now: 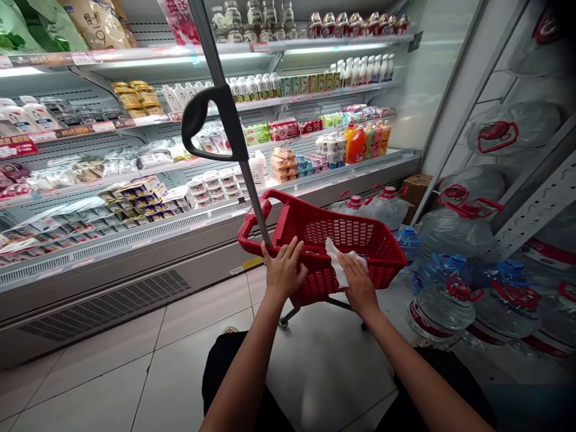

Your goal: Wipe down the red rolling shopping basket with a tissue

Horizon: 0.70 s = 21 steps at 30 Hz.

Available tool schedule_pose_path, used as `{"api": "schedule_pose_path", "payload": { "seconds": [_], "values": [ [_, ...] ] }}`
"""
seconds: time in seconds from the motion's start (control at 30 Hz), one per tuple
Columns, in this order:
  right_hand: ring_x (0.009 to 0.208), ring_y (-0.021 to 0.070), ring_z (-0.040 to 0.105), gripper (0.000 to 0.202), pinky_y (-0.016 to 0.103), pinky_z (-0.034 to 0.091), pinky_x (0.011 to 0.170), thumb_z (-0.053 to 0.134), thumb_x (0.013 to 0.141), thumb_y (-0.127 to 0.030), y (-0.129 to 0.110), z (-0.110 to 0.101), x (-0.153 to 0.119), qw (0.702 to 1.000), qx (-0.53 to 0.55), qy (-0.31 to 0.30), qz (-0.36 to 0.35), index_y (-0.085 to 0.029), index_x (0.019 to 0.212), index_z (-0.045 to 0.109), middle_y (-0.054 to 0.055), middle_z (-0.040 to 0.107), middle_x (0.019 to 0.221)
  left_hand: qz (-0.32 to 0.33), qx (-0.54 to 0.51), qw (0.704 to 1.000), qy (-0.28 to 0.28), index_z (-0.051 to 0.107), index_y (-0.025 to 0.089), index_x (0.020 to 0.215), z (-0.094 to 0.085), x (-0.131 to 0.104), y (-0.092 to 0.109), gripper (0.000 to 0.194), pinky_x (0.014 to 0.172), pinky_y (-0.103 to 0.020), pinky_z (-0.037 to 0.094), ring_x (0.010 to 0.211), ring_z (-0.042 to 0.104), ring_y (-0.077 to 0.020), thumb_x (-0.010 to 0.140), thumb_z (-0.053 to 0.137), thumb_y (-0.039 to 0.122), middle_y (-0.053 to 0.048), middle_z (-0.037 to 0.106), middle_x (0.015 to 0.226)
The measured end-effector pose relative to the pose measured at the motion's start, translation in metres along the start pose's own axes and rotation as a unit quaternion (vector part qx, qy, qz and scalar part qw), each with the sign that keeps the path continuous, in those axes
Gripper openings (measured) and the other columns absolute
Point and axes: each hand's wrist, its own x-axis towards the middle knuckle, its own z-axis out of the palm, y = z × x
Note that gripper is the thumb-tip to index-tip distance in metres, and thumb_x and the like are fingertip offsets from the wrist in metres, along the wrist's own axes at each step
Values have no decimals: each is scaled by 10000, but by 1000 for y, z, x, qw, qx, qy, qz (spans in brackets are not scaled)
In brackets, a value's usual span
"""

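Observation:
A red plastic shopping basket (324, 270) with perforated sides stands in front of me on a dark wheeled frame. A grey pole with a black loop handle (213, 123) rises beside its left end. At the near left corner, my left hand (284, 269) is closed over the rim, close to the foot of the pole. My right hand (357, 285) presses a crumpled white tissue (336, 264) against the near rim, its fingers lying over the tissue. Part of the tissue is hidden under those fingers.
A refrigerated display case (180, 264) with dairy goods and drinks runs along the far side. Large water bottles (443, 309) crowd the floor and rack on the right. A cardboard box (418, 192) sits behind them. Pale floor tiles (193, 354) lie below.

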Motion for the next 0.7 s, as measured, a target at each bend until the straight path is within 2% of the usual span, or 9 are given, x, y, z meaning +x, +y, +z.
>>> {"api": "schedule_pose_path", "payload": {
  "seconds": [0.07,0.13,0.27,0.37,0.43,0.5,0.63,0.7],
  "values": [
    [1534,253,346,820,529,334,1249,379,882,-33,-16,6,10,1000,11,2,-9,-234,1663,228,74,470,1611,8,4,1000,6,488,290,1527,0,-1,5,618,1218,-716,-141,1383,532,-336,915,570,306,-71,410,1646],
    [1538,245,340,804,521,311,1268,382,890,-37,-43,17,27,999,40,-4,-37,-224,1660,241,71,464,1617,21,8,1000,13,465,279,1542,0,-2,10,636,1222,-709,-128,1459,450,-347,916,570,320,-87,341,1679],
    [1517,238,377,699,477,328,1272,437,953,-120,-100,40,64,993,99,1,-62,-139,1637,293,124,475,1603,43,-9,999,18,377,251,1588,-2,-4,12,632,1243,-659,-142,1541,339,-292,963,473,277,-89,302,1697],
    [1500,228,404,667,459,346,1266,425,962,-118,-111,45,75,992,107,0,-73,-138,1622,334,119,504,1583,38,-24,999,30,335,198,1604,-3,-6,2,643,1297,-587,-23,1565,297,-255,969,426,222,-100,288,1704],
    [1499,215,403,712,459,334,1271,390,924,-58,-97,39,68,991,98,-7,-89,-173,1625,339,80,492,1596,29,-26,998,47,341,163,1598,-2,-7,-7,640,1310,-539,101,1572,281,-249,966,429,211,-115,279,1706],
    [1502,209,397,789,465,320,1275,373,875,-15,-69,28,52,993,71,-9,-93,-199,1640,304,52,469,1615,21,-19,998,61,389,150,1573,-1,-8,-15,610,1306,-510,171,1561,309,-247,967,439,201,-119,310,1694],
    [1519,228,372,863,501,320,1264,371,832,0,-4,3,10,999,-10,-2,-38,-226,1656,253,57,480,1605,21,6,999,50,521,185,1496,4,-10,-20,548,1326,-527,97,1482,451,-246,952,463,159,-81,494,1595],
    [1525,241,361,873,514,331,1253,371,816,5,15,-7,-2,999,-31,-5,-7,-228,1652,269,65,491,1595,17,18,999,37,540,200,1491,6,-11,-17,567,1334,-529,58,1473,465,-245,931,477,139,-59,529,1568]
  ]
}}
